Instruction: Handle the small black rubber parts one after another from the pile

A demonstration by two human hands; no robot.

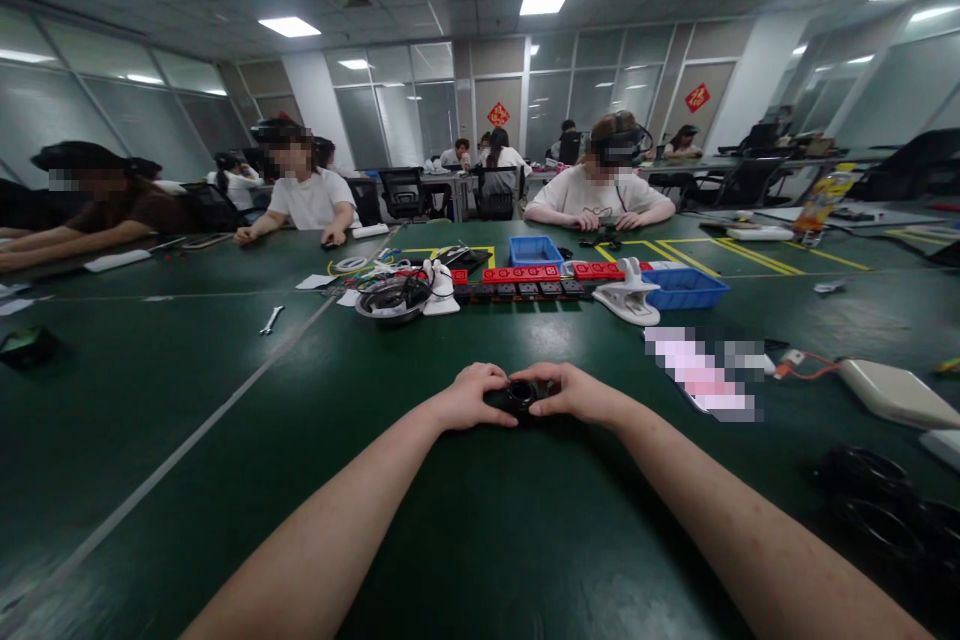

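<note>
Both of my hands meet around a small black object (520, 396) with a round ring-like opening, low over the green table (390, 540). My left hand (475, 396) is closed on its left side, thumb along the near edge and fingers over the top. From the right, my right hand (567, 394) grips the same object between thumb and fingers. The palms hide part of it, so its full shape cannot be made out.
Beyond my hands lie red and black power strips (525, 290), a white clip stand (630, 298), a coiled cable (393, 298) and blue trays (686, 288). A phone (697, 370), power bank (896, 390) and black round parts (874, 520) are at right; a wrench (272, 320) is left. People sit opposite.
</note>
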